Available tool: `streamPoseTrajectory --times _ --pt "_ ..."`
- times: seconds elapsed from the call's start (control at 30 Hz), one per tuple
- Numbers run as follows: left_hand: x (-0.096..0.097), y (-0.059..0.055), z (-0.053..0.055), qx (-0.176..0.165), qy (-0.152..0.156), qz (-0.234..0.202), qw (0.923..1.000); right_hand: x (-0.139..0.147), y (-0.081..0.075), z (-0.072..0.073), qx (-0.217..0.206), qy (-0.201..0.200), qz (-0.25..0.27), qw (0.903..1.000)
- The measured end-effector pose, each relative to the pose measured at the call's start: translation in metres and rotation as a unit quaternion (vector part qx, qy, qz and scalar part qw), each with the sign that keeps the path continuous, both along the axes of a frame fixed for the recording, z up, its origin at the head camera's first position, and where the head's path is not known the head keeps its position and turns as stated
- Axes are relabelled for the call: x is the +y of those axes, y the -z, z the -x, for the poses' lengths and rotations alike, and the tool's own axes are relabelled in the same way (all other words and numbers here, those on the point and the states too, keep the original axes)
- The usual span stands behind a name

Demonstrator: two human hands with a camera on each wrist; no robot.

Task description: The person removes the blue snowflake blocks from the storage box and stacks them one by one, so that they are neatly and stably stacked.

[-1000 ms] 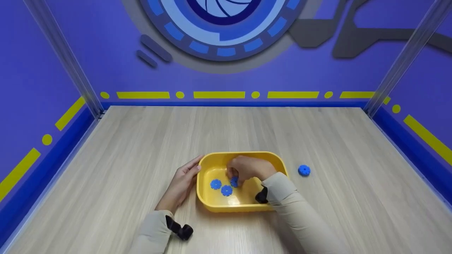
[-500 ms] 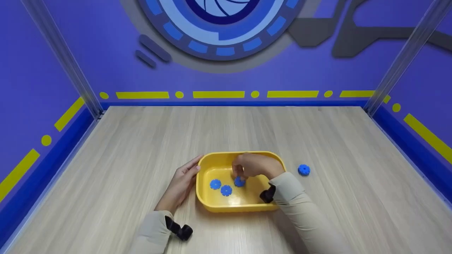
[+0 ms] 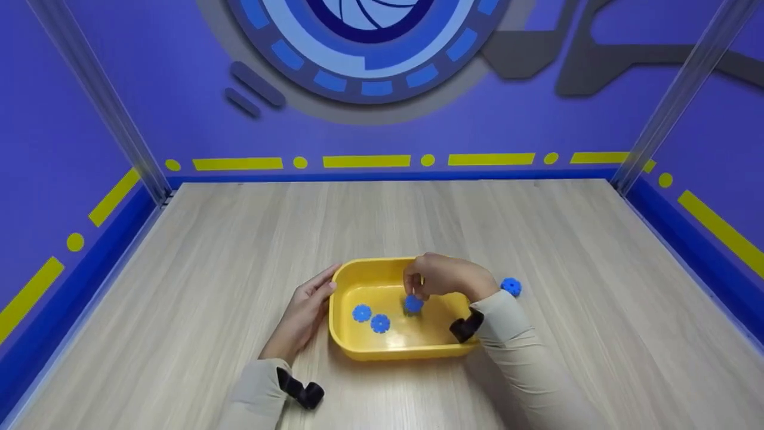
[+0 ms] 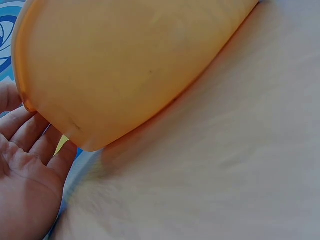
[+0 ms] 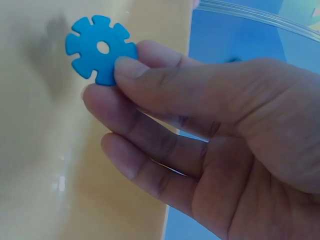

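Note:
My right hand [image 3: 439, 276] is inside the yellow plastic bin [image 3: 400, 353], pinching a blue notched disc [image 5: 95, 55] with a round centre hole between thumb and fingertips. In the head view that disc [image 3: 413, 303] appears below the fingertips. Two similar discs lie on the bin floor, a left one [image 3: 362, 313] and a nearer one [image 3: 380, 323]. My left hand [image 3: 305, 310] rests against the bin's left end, fingers extended along the outer wall and thumb at the rim. The left wrist view shows those fingers [image 4: 37, 132] partly behind the bin's wall.
A blue notched piece [image 3: 511, 286] sits on the wood-grain table [image 3: 239, 239] just right of the bin, close to my right wrist. Blue panels [image 3: 382, 137] with yellow dashes enclose the back and sides. A black strap device [image 3: 301, 391] is on each wrist.
My right hand has moved up and to the right with the pinched disc, away from the other two on the bin floor. The left hand stays at the bin's left end.

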State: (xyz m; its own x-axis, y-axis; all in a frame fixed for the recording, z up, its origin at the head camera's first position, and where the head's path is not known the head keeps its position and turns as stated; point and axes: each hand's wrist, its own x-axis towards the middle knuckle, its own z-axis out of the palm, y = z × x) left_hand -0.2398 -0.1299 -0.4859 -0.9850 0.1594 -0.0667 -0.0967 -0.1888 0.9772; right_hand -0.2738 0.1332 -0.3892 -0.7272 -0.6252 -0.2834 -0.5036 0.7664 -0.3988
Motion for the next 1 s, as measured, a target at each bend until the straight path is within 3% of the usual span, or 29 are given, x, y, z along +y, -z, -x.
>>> streamPoseTrajectory --times 0.23,0.47,0.7,1.0 --pt "0.0 0.0 0.0 -0.003 -0.005 -0.002 1.0 0.014 -0.011 -0.003 0.025 -0.008 0.024 0.9994" --pt "0.001 0.0 -0.001 0.001 -0.003 -0.008 1.0 0.029 -0.02 -0.008 0.043 0.013 0.056 0.9975" --pt "0.001 -0.001 -0.001 0.005 0.0 -0.007 1.0 0.049 -0.024 -0.01 0.071 0.009 0.114 0.9909" --pt "0.001 -0.001 -0.001 0.001 -0.001 0.004 1.0 0.076 -0.021 -0.016 0.114 0.045 0.152 0.9807"
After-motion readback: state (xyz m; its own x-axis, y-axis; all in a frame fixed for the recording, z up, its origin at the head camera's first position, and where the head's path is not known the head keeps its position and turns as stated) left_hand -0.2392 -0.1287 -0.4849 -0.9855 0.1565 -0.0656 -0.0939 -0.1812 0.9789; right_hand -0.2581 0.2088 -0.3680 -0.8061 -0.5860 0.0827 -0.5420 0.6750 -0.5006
